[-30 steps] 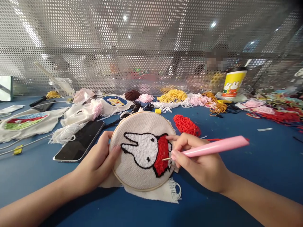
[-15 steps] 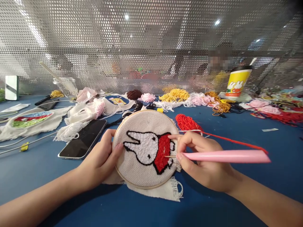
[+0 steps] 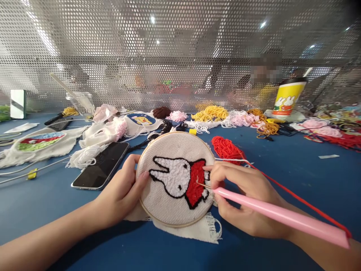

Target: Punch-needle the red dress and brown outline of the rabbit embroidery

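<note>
from my remote seat, i see the left hand [image 3: 122,192] pinching the edge of a round hoop [image 3: 178,226], thumb flat on the cloth at the front, fingers tucked behind. my right hand [image 3: 251,199] pinches a pink needle tool [image 3: 282,212] near its metal end, with one finger reaching to the cloth beside the red patch. the hoop stands tilted toward me between both hands, above the blue table [image 3: 296,165], and its black-outlined rabbit [image 3: 176,177] lies sideways, ears to the left. the needle's tip is at the red body; i can't tell whether it pierces. a red strand [image 3: 299,190] runs from the tool's wide end toward a red yarn bundle [image 3: 227,147] just behind the hoop. left of that, a dark-screened phone [image 3: 108,162] lies partly under white yarn [image 3: 84,156]. farther back sit brown yarn [image 3: 161,112], yellow yarn [image 3: 211,113] and a yellow lidded cup [image 3: 289,98], before a perforated metal screen [image 3: 180,45].
</note>
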